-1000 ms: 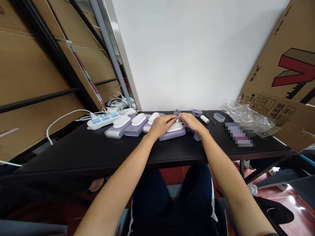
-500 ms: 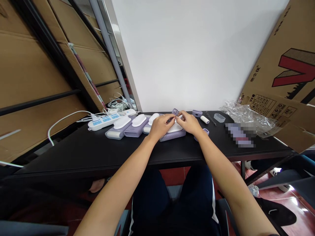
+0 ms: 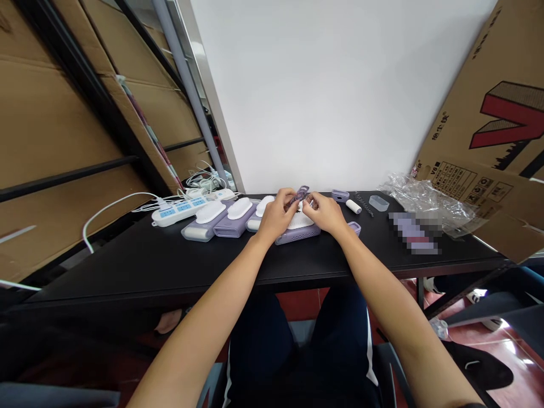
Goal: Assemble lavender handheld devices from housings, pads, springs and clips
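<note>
My left hand (image 3: 277, 216) pinches a small purple plastic part (image 3: 302, 193), which tilts upward between finger and thumb. Close against it, my right hand (image 3: 326, 213) has its fingertips pressed together. Something small and thin shows at those fingertips, too small to name. Both hands hover over a purple body with a white bristled brush top (image 3: 298, 233), partly covered by my fingers. To its left, similar purple and white units stand in a row, among them one with a pale roller in its clear front (image 3: 199, 231).
Right of my hands lie a purple cap (image 3: 340, 196), a white roller (image 3: 353, 207), a dark coil spring (image 3: 364, 205) and a clear plastic cover (image 3: 378, 203). Crumpled plastic film (image 3: 437, 207) lies near a large carton (image 3: 488, 136). A power strip (image 3: 181, 211) with cables is at left.
The small purple part, upright behind my fingers before, is now raised and tilted in my left hand. My left hand has turned slightly; my right hand has barely shifted.
</note>
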{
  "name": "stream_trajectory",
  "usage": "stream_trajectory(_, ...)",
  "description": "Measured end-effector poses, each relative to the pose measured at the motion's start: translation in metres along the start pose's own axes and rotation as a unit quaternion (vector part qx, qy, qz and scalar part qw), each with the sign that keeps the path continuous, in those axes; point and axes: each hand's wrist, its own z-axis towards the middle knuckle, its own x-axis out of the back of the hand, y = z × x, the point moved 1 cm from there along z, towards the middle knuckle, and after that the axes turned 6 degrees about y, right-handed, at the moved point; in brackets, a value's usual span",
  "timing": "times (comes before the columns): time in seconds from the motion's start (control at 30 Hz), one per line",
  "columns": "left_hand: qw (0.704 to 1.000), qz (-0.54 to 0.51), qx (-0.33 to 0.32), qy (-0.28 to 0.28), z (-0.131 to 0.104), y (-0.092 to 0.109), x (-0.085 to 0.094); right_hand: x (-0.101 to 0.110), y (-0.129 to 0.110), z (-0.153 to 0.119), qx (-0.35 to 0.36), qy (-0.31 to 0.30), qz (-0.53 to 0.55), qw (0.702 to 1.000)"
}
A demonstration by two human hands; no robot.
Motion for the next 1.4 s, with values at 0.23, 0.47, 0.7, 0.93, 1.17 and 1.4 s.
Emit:
stream_trajectory(0.23, 1.000, 0.023, -0.020, 0.007, 0.000, 0.000, -0.001, -0.003, -0.004, -0.001, 0.005, -0.006, 0.007, 1.000)
stream_trajectory(0.47, 0.997, 0.049, -0.055, -0.003, -0.001, -0.003, -0.004, -0.005, -0.001, 0.000, 0.008, 0.015, 0.035, 0.999)
stream_trajectory(0.7, 0.994, 0.071, -0.084, 0.000, -0.002, -0.005, -0.005, -0.012, 0.001, 0.000, 0.024, 0.030, 0.041, 0.998)
stream_trajectory(0.93, 0.990, 0.087, -0.108, -0.017, -0.002, -0.003, -0.003, -0.014, -0.005, -0.004, 0.018, 0.047, -0.009, 0.999)
stream_trajectory(1.17, 0.992, 0.088, -0.093, -0.017, -0.003, -0.003, -0.004, -0.017, -0.015, -0.010, 0.009, 0.058, -0.102, 0.993)
stream_trajectory(1.4, 0.992, 0.070, -0.104, 0.010, -0.004, -0.003, -0.002, -0.018, -0.024, -0.015, 0.005, 0.039, -0.156, 0.987)
